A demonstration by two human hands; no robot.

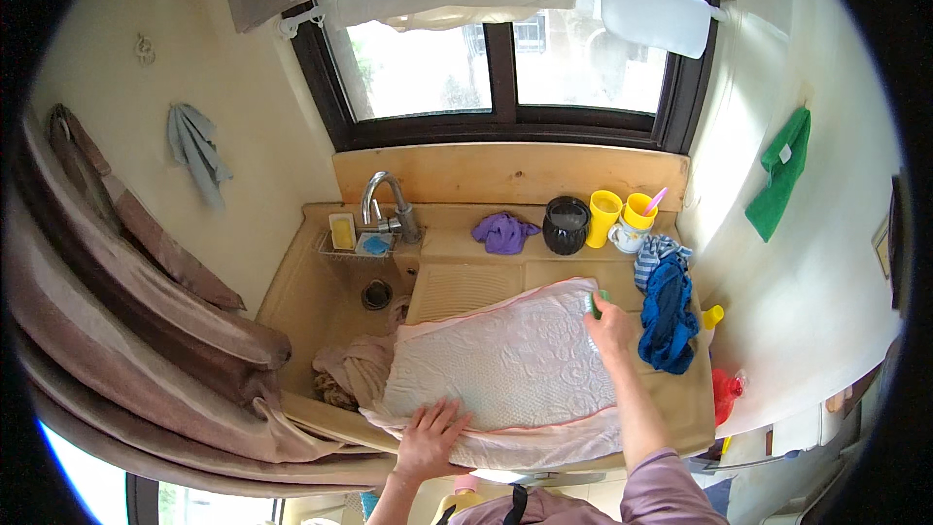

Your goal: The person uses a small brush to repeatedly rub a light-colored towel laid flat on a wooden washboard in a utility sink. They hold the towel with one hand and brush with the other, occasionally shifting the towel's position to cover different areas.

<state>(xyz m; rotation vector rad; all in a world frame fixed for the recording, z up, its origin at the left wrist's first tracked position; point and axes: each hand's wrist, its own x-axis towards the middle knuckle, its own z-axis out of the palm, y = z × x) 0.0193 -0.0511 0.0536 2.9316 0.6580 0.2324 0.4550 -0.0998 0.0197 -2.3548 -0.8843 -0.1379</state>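
Observation:
A pale pink-white quilted cloth (pixel 503 361) with a red-pink trim lies spread over the right-hand worktop of a beige laundry sink. My right hand (pixel 611 332) is closed around a green scrub brush (pixel 600 299), its pale bristles against the cloth's far right edge. At the near left edge, my left hand (pixel 434 439) rests flat on the cloth, fingers spread, gripping nothing. Beside the cloth on the left, bunched pinkish fabric (pixel 356 363) lies in the sink basin (pixel 299 328). Part of the ribbed washboard (pixel 466 288) shows beyond the cloth.
A chrome faucet (pixel 404 211) stands behind the basin, near a wire soap rack (pixel 357 254). Along the back ledge sit a purple cloth (pixel 504 232), a black jar (pixel 565 226) and yellow cups (pixel 603 219). Wet blue fabric (pixel 667 321) lies right; a brown curtain (pixel 146 350) hangs left.

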